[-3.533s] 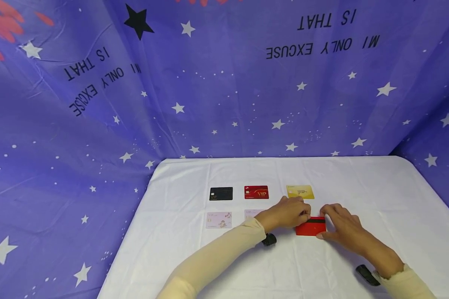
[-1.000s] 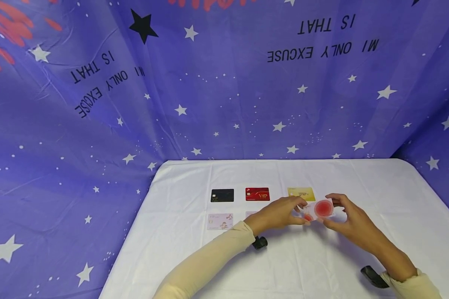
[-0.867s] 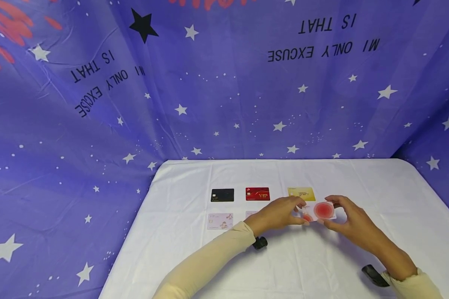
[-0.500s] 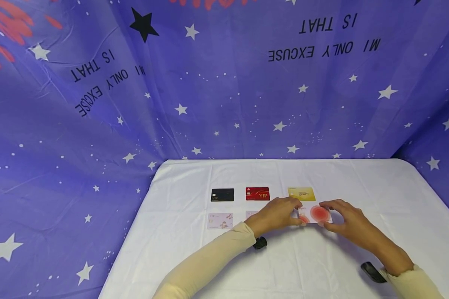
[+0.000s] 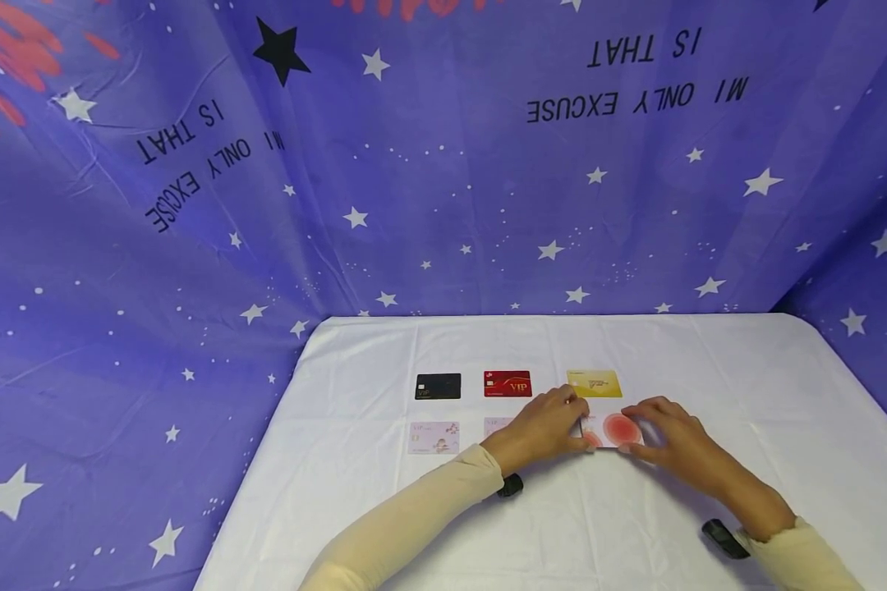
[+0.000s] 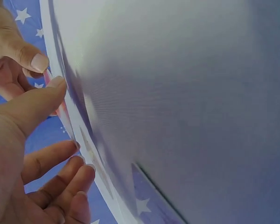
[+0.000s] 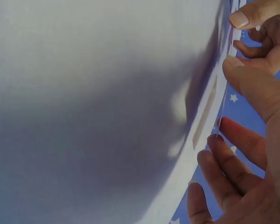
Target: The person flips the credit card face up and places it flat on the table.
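Note:
Both hands hold one pale pink card with red circles [image 5: 621, 430], its printed face up, low over the white cloth. My left hand [image 5: 543, 425] has its thumb and fingers at the card's left end. At the right end, my right hand [image 5: 680, 443] grips the card between its thumb and fingers on opposite long edges. The wrist views show this card nearly edge-on. Just beyond it lies a yellow card [image 5: 594, 383]. A pale lilac card [image 5: 494, 425] is partly hidden behind the left hand.
A black card [image 5: 438, 386] and a dark red card [image 5: 507, 383] lie in the far row. Another lilac card [image 5: 434, 437] is at the near left. A purple star-patterned curtain [image 5: 443, 205] hangs behind the white-clothed table [image 5: 384, 509].
A card first lay red, black-striped side up between the hands; it was then raised with the circle-printed face showing. Since then both hands have brought it lower and slightly left.

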`<state>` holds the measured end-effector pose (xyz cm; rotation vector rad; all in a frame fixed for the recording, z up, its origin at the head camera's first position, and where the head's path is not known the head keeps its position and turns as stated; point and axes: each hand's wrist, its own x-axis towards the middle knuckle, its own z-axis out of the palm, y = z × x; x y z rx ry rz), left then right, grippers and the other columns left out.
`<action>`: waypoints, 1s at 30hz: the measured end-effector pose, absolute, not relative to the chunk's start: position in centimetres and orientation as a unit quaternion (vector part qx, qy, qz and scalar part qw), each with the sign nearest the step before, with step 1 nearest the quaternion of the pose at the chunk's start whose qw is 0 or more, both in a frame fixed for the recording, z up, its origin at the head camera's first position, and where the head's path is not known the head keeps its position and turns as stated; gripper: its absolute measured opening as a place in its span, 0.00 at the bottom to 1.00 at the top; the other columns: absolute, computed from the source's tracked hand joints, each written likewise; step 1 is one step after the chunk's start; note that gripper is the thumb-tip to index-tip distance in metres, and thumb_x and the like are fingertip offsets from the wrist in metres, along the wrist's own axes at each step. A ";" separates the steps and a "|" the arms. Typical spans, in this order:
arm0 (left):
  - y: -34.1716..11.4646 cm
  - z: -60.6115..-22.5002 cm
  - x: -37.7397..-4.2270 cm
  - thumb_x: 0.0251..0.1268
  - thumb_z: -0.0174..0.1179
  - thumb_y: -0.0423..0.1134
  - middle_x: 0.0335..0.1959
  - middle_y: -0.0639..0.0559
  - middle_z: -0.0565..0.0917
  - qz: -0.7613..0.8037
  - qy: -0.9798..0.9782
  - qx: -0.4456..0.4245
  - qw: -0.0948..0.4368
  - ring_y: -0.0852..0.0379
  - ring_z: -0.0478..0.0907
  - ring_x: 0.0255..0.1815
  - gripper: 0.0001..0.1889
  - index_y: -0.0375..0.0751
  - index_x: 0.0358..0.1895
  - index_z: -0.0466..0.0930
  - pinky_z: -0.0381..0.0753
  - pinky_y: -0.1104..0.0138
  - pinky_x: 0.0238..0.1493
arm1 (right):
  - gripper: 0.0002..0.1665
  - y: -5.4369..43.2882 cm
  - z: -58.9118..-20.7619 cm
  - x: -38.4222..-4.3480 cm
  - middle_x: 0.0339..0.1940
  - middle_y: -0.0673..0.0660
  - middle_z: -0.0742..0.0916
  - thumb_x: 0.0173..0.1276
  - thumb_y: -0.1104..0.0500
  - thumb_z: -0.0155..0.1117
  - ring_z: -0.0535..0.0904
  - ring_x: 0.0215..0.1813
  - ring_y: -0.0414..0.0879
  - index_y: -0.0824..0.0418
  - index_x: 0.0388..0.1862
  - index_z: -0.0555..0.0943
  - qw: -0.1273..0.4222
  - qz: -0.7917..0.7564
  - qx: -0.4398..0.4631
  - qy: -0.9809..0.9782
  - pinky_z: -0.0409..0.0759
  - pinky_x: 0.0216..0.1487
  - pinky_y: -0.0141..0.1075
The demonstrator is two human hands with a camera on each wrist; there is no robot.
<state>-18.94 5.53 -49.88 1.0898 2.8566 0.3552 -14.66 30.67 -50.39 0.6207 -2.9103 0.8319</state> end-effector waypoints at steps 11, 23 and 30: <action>5.5 -50.3 -18.7 0.66 0.71 0.61 0.53 0.57 0.80 0.090 0.930 0.357 0.026 0.62 0.77 0.48 0.22 0.53 0.54 0.84 0.73 0.71 0.51 | 0.30 29.9 -51.1 -14.6 0.56 0.58 0.85 0.61 0.52 0.83 0.78 0.61 0.62 0.60 0.59 0.84 0.047 0.252 0.203 -0.945 0.70 0.50 0.56; 5.4 -50.2 -18.6 0.63 0.72 0.62 0.52 0.59 0.79 0.085 0.932 0.351 0.038 0.63 0.73 0.48 0.26 0.54 0.58 0.83 0.70 0.72 0.49 | 0.29 29.8 -51.5 -15.0 0.55 0.58 0.82 0.59 0.53 0.84 0.76 0.59 0.61 0.56 0.56 0.82 0.014 0.253 0.199 -0.946 0.68 0.48 0.51; 5.2 -50.3 -18.6 0.61 0.73 0.62 0.51 0.60 0.78 0.098 0.934 0.341 0.048 0.63 0.74 0.49 0.26 0.55 0.58 0.83 0.68 0.71 0.50 | 0.29 30.1 -51.9 -15.1 0.55 0.59 0.81 0.58 0.51 0.84 0.75 0.59 0.61 0.54 0.57 0.82 0.007 0.265 0.194 -0.945 0.70 0.52 0.58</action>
